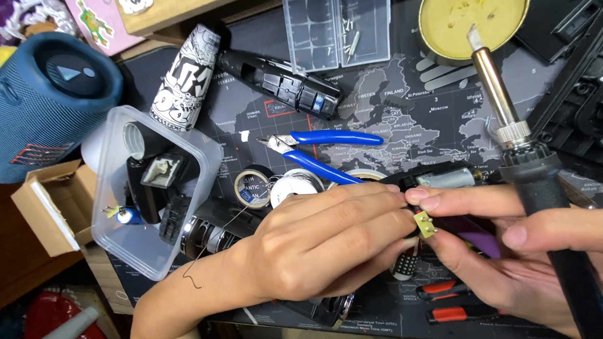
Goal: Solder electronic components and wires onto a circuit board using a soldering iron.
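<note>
Both grips pinch a tiny yellow-green component (424, 224), right hand (522, 248) also holding the black soldering iron (518, 153) (messy map-print table mat (408, 117)); clear plastic tub (146, 190) holds black parts.

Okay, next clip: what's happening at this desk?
A person is working over a cluttered map-printed desk mat. The right hand holds a soldering iron, its tip pointing away toward a round tin of yellowish material. The fingertips of both hands meet on a small yellowish component, with the left hand pinching it from the other side. Blue-handled cutters and solder spools lie just beyond the hands.
</note>
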